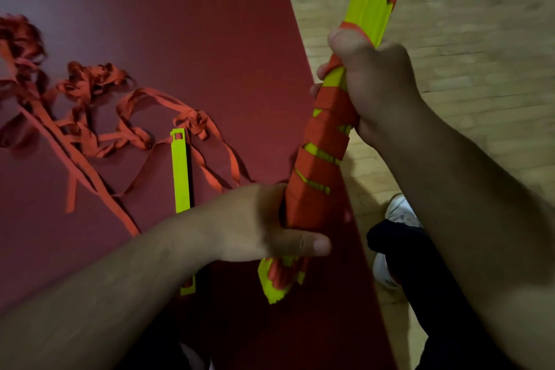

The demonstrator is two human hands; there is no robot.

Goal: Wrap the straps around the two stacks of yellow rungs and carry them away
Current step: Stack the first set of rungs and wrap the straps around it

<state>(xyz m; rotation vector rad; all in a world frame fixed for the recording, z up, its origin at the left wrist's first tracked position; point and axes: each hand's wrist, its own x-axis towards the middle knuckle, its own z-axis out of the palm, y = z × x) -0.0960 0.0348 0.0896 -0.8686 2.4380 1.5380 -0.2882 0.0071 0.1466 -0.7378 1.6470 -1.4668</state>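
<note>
Hands are both holding wrapped stack of yellow rungs (318,159), spiral-bound in red strap, tilted above right edge of red mat (180,24). left hand (264,225) is gripping its near end, fingers curled round it. right hand (375,87) is clenching it further up, around the middle. second yellow stack (181,171) is lying flat on mat, left of it, with loose red straps (90,117) tangling at far left and reaching its far end

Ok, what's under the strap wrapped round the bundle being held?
The yellow rungs show through gaps in the red strap and at the near end. Their count is hidden by the strap, the left hand and right hand.
</note>
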